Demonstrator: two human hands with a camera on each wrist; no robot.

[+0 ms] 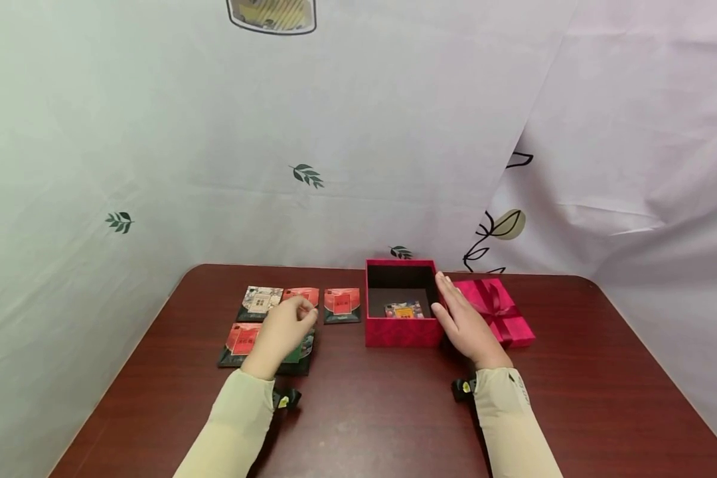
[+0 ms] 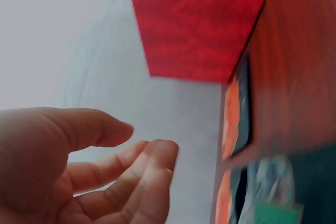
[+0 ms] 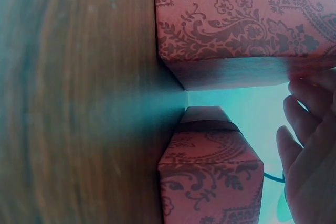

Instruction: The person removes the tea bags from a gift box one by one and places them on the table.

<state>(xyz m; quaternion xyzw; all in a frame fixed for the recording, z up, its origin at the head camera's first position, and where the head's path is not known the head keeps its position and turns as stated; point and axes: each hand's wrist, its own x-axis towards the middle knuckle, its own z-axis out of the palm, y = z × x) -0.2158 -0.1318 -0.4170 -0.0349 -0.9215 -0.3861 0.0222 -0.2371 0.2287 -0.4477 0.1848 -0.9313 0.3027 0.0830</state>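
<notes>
My left hand (image 1: pixel 285 332) hovers over flat packets on the left of the table. Its thumb and loosely bent fingers (image 2: pixel 152 166) stand apart with nothing between them. Beneath it lie a red packet (image 1: pixel 242 338), a cream packet (image 1: pixel 260 301) and a partly hidden green one (image 1: pixel 299 355). Another red packet (image 1: pixel 342 303) lies alone beside the box. My right hand (image 1: pixel 469 325) rests at the right wall of the open red patterned box (image 1: pixel 400 333), fingertips touching it. Inside the box is a colourful packet (image 1: pixel 405 310).
Right of the box lies its red lid (image 1: pixel 496 309) with a dark ribbon bow, partly behind my right hand. A brown wooden table (image 1: pixel 370 418) bears everything. Behind its far edge hangs a pale cloth (image 1: pixel 364 133) with printed leaves.
</notes>
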